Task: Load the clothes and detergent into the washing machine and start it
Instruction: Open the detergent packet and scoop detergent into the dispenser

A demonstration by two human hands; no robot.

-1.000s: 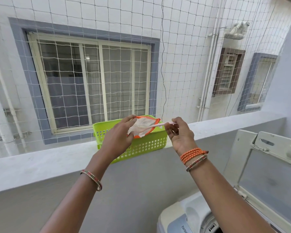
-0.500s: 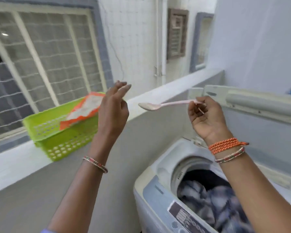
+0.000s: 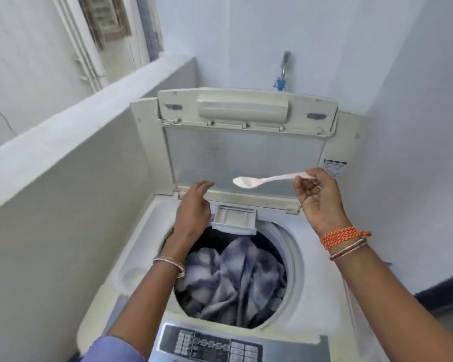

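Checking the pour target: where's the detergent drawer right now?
Head view, centre: the detergent drawer sits pulled out at the drum's back rim, below the raised lid, between the left hand and the spoon.

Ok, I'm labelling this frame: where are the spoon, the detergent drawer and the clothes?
spoon (image 3: 246, 182), head view, on its bowl.
detergent drawer (image 3: 234, 217), head view, on its open tray.
clothes (image 3: 236, 278), head view, on the fabric in the drum.

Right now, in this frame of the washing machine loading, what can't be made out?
Head view only:
- Grey control panel: button labels too small and blurred; its lower part is cut off by the bottom edge.
- Blue-grey crumpled clothes in the drum: the left forearm covers their left side; depth of the load hidden.
- Pale pink plastic spoon: handle end hidden in the right hand grip.
- Small sticker beside the raised lid: text unreadable.
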